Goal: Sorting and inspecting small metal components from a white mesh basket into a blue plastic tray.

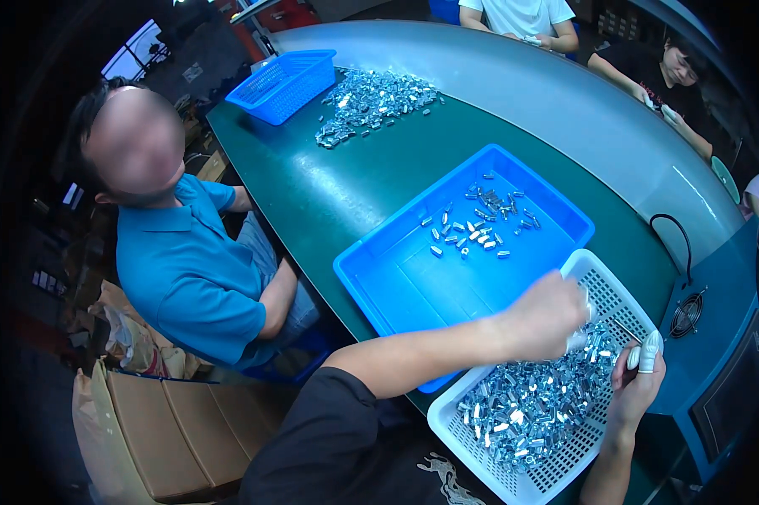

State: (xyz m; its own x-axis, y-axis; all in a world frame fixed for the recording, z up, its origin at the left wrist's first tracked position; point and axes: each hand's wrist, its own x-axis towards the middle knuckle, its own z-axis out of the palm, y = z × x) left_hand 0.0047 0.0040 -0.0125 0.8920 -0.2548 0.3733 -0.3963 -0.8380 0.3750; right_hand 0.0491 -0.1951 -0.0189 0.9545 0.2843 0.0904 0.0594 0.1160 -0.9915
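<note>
My left hand (541, 318), somewhat blurred, reaches across the white perforated basket (472, 383) with its fingers curled in. White finger covers show at its fingertips; what it grips, if anything, is hidden. At the basket's right rim, my right hand (639, 379) is closed, also wearing white finger covers. A thin metal rod (626, 330) sticks out from its fingertips toward my left hand. Many small shiny metal parts (535, 412) fill the basket beneath both hands.
Beyond the basket, a blue tray (388, 282) holds scattered metal parts. A blue basket (291, 84) and a heap of parts (375, 101) lie at the table's far end. A blue-green machine (691, 337) stands right. One person sits left; others work behind the grey barrier (514, 88). Cartons (173, 429) stand lower left.
</note>
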